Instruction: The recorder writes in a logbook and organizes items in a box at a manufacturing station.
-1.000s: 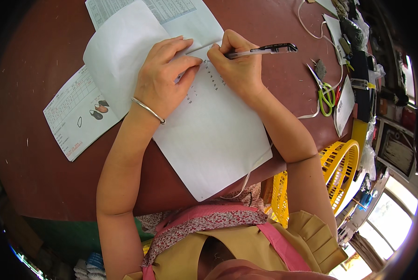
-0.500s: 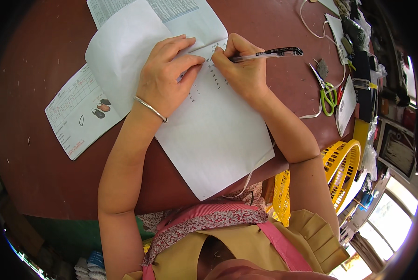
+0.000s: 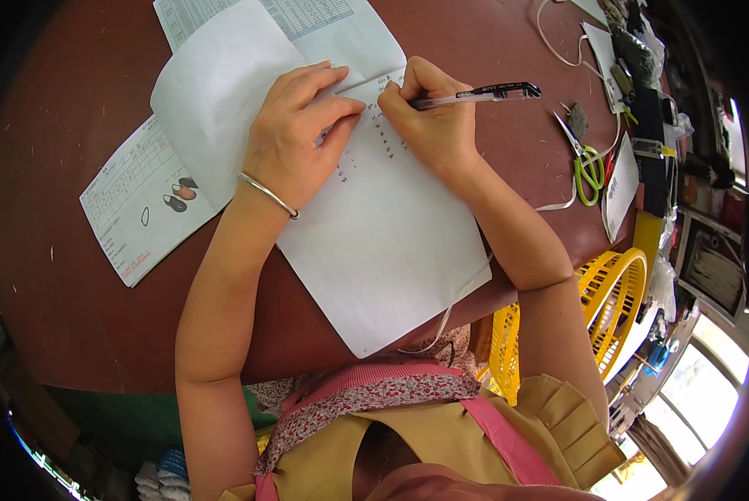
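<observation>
A pen (image 3: 508, 93) with a clear barrel and black end slants out of my right hand (image 3: 435, 125), whose fingers are closed round it near the top of a white sheet (image 3: 374, 242). Small handwritten marks run in columns beside and below that hand; its fingers hide the pen's tip. My left hand (image 3: 299, 129) rests on the paper to the left, thumb and fingers apart and holding nothing. Under and beside it, a curled white page (image 3: 215, 92) lies over a stack of printed sheets (image 3: 136, 209) with a table and small shoe pictures.
Scissors (image 3: 590, 177) with green handles lie on the brown table (image 3: 57, 284) at the right, near a white cord (image 3: 550, 33) and a folded paper (image 3: 618, 196). Yellow plastic baskets (image 3: 612, 305) stand below the table's right edge. Another printed sheet (image 3: 316, 17) lies at the far side.
A few more handwritten marks show by my right fingertips at the top of the sheet. My right hand has shifted very slightly; my left hand stays nearly still.
</observation>
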Available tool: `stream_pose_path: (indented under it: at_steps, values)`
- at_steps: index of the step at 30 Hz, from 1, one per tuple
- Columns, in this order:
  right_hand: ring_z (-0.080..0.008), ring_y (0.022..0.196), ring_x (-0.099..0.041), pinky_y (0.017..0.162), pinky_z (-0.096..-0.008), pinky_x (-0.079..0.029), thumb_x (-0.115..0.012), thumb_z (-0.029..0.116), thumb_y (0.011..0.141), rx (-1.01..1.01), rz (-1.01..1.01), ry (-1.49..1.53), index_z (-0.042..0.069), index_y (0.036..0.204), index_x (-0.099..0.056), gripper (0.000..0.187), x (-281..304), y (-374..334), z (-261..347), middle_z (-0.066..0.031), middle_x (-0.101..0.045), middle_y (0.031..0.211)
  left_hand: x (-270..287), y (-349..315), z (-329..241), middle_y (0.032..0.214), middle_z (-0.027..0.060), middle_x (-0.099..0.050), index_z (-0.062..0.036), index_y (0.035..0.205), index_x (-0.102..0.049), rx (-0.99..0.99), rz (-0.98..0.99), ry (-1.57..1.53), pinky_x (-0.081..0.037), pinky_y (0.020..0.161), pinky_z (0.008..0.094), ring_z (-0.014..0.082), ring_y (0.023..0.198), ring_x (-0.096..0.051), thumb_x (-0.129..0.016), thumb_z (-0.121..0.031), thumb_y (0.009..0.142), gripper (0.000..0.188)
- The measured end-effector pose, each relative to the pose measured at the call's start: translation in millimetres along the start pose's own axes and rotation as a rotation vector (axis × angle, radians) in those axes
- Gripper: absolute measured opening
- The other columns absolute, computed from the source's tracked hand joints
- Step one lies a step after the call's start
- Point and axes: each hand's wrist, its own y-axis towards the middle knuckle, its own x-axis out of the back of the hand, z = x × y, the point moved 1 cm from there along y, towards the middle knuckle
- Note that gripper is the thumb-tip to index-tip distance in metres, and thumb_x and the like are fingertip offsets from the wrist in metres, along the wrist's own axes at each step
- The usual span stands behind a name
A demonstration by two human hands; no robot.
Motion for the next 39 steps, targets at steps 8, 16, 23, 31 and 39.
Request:
stream_pose_path:
  at_steps: [8,16,23,31,39]
  values:
    - [-0.0054,0.058,-0.039,0.051,-0.0269,-0.036,-0.068,0.000,0.081,0.004,-0.002,0.043,0.006,0.068,-0.039,0.032,0,-1,-1,0.0027,-0.043,0.060,0,-2,2,0.120,0.0063,-0.070,-0.0095,0.095,-0.078,0.023,0.023,0.003,-0.055,0.095,0.0364,0.0272,0.118,-0.063,-0.078,-0.001,0.079,0.018]
    - [-0.0043,0.059,-0.035,0.050,-0.0259,-0.031,-0.068,0.000,0.081,-0.074,-0.020,0.073,0.007,0.067,-0.036,0.036,3,-4,1,0.0054,-0.038,0.061,2,2,1,0.119,0.0056,-0.069,-0.0093,0.094,-0.079,0.032,0.021,-0.019,-0.055,0.093,0.0353,0.0259,0.115,-0.062,-0.080,-0.003,0.077,0.018]
    - [-0.0045,0.059,-0.034,0.049,-0.0267,-0.032,-0.068,0.001,0.082,-0.037,-0.091,0.001,0.007,0.068,-0.037,0.035,1,-12,-1,0.0047,-0.037,0.060,2,0,-1,0.119,0.0064,-0.068,-0.0088,0.090,-0.077,0.080,0.035,-0.070,-0.053,0.096,0.0370,0.0262,0.115,-0.061,-0.084,-0.009,0.072,0.019]
    - [-0.0045,0.058,-0.034,0.049,-0.0266,-0.033,-0.068,0.001,0.083,-0.045,-0.056,0.003,0.007,0.068,-0.037,0.035,1,-12,0,0.0043,-0.038,0.060,2,-1,1,0.121,0.0058,-0.068,-0.0094,0.094,-0.079,0.066,0.054,-0.029,-0.057,0.091,0.0349,0.0248,0.117,-0.061,-0.084,-0.006,0.073,0.022]
    - [-0.0040,0.057,-0.036,0.048,-0.0262,-0.034,-0.068,0.001,0.083,-0.033,-0.033,-0.004,0.007,0.068,-0.038,0.034,0,-12,2,0.0040,-0.041,0.059,1,-2,1,0.121,0.0060,-0.068,-0.0095,0.094,-0.079,0.052,0.049,-0.018,-0.057,0.091,0.0349,0.0247,0.117,-0.061,-0.085,-0.006,0.073,0.022]
